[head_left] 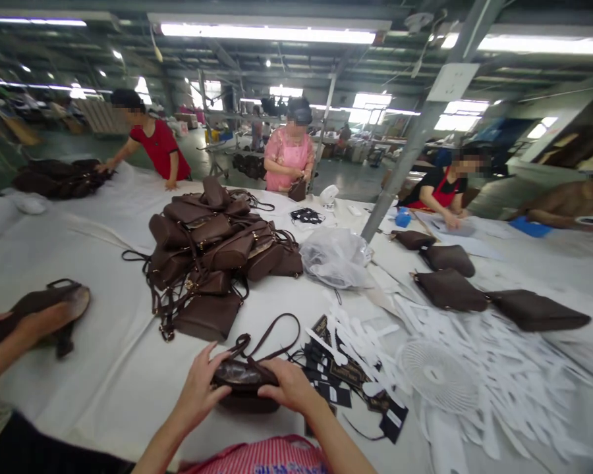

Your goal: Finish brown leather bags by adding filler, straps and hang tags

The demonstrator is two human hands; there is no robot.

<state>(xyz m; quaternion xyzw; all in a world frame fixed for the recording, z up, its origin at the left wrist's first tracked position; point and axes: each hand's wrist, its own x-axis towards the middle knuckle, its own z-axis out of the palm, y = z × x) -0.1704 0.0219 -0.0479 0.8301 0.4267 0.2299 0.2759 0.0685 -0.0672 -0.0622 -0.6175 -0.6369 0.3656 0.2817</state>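
Note:
A dark brown handbag (pixel 250 399) lies on the white table right in front of me, its strap looped out behind it. My left hand (pixel 205 385) grips the bag's left end, thumb on the near side and fingers over the top. At the opposite end, my right hand (pixel 289 385) holds it in the same way. Between my hands a shiny, dark, crinkled patch shows along the top of the bag. Just right of my right hand lie black hang tags (pixel 326 382), some with white labels and gold print.
Beyond the bag rises a heap of brown handbags (pixel 217 243). A clear plastic bag (pixel 336 257) sits beside a slanted metal post (pixel 420 138). White paper strips and a round white fan (pixel 441 375) spread at right. A co-worker's hand (pixel 49 326) holds another bag at left; other people work around the table.

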